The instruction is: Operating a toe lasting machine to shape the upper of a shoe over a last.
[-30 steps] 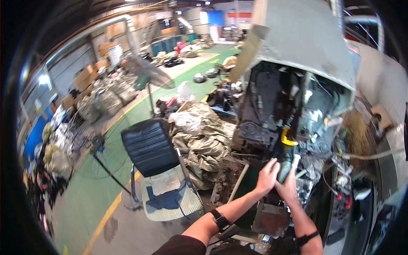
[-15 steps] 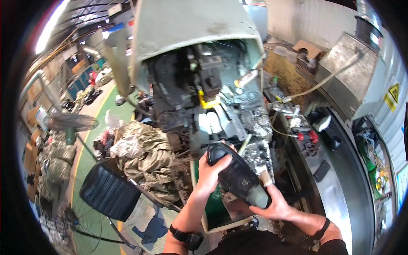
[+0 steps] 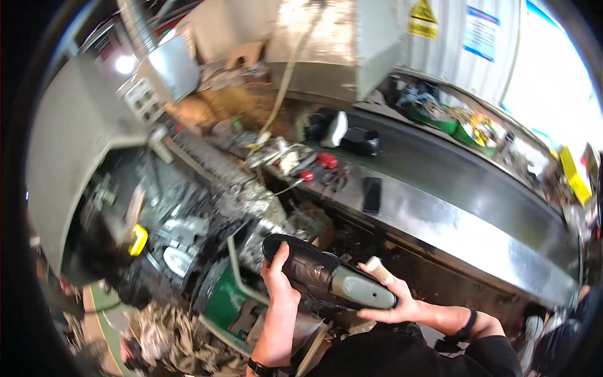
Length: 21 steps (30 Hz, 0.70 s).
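Observation:
Both of my hands hold a black shoe (image 3: pixel 308 267) with a grey-green shoe last (image 3: pixel 361 288) filling its heel end. My left hand (image 3: pixel 281 292) grips the toe end, its thumb lying over the upper. At the last's end, my right hand (image 3: pixel 402 303) is closed round it, with the palm side hidden. A pale wrap covers one finger of that hand. The shoe lies tilted in front of my body, toe to the left. Just left of it and below is a green bin (image 3: pixel 226 300) with a pale rim.
A machine with a pale hood (image 3: pixel 66 141) and a yellow part (image 3: pixel 137 240) stands at the left. Beyond my hands runs a metal-edged conveyor (image 3: pixel 465 242) carrying a black shoe (image 3: pixel 362 142). On its ledge lie a dark flat slab (image 3: pixel 372 195) and a red-handled tool (image 3: pixel 326 160).
My view has swung right, from the machine toward the conveyor. The shoe has come round with both hands still on it, and it lies flatter, with more of the last showing.

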Each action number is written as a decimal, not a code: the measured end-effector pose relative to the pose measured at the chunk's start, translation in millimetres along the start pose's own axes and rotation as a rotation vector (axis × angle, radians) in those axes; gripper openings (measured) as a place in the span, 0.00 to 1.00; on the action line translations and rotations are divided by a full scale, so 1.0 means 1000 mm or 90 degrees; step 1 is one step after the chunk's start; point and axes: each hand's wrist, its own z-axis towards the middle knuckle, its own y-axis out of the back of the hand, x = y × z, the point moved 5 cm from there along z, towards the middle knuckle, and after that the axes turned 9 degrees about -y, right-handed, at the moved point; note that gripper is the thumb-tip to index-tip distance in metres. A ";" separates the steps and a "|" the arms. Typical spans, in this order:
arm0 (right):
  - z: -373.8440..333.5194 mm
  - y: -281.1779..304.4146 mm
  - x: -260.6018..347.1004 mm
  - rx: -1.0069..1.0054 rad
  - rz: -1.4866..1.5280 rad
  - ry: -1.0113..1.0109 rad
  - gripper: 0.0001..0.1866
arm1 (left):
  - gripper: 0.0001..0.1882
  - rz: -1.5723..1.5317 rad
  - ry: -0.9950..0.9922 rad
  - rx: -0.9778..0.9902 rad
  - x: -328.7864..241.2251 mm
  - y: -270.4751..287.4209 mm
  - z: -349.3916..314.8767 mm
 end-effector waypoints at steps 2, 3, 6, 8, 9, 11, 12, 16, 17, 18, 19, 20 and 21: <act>-0.004 0.027 -0.035 -0.091 0.144 -0.156 0.43 | 0.19 0.033 0.031 0.009 0.049 -0.014 0.020; -0.005 0.043 -0.045 -0.130 0.252 -0.261 0.43 | 0.18 0.015 0.105 0.030 0.078 -0.022 0.027; -0.022 0.112 -0.106 -0.312 0.512 -0.440 0.38 | 0.18 0.080 0.228 0.099 0.156 -0.056 0.038; -0.037 0.179 -0.144 -0.446 0.618 -0.503 0.35 | 0.21 0.160 0.253 0.184 0.195 -0.083 0.040; -0.050 0.221 -0.164 -0.514 0.637 -0.504 0.34 | 0.25 0.264 0.199 0.244 0.208 -0.099 0.041; -0.099 0.326 -0.231 -0.592 0.461 -0.530 0.30 | 0.30 0.423 0.081 0.329 0.236 -0.110 0.052; -0.116 0.374 -0.240 -0.619 0.372 -0.554 0.27 | 0.29 0.428 0.093 0.309 0.243 -0.111 0.054; -0.222 0.557 -0.274 -0.713 0.265 -0.620 0.23 | 0.28 0.471 0.090 0.275 0.262 -0.087 0.074; -0.223 0.573 -0.276 -0.778 0.284 -0.611 0.22 | 0.27 0.484 0.090 0.236 0.253 -0.066 0.079; -0.229 0.583 -0.275 -0.823 0.350 -0.629 0.25 | 0.27 0.508 0.079 0.202 0.242 -0.046 0.083; -0.240 0.591 -0.275 -0.873 0.414 -0.645 0.29 | 0.26 0.528 0.070 0.173 0.235 -0.027 0.087; -0.267 0.611 -0.275 -1.009 0.280 -0.601 0.33 | 0.25 0.542 0.035 0.170 0.232 -0.014 0.094; -0.303 0.630 -0.275 -1.146 0.132 -0.542 0.37 | 0.24 0.542 0.051 0.141 0.231 -0.022 0.097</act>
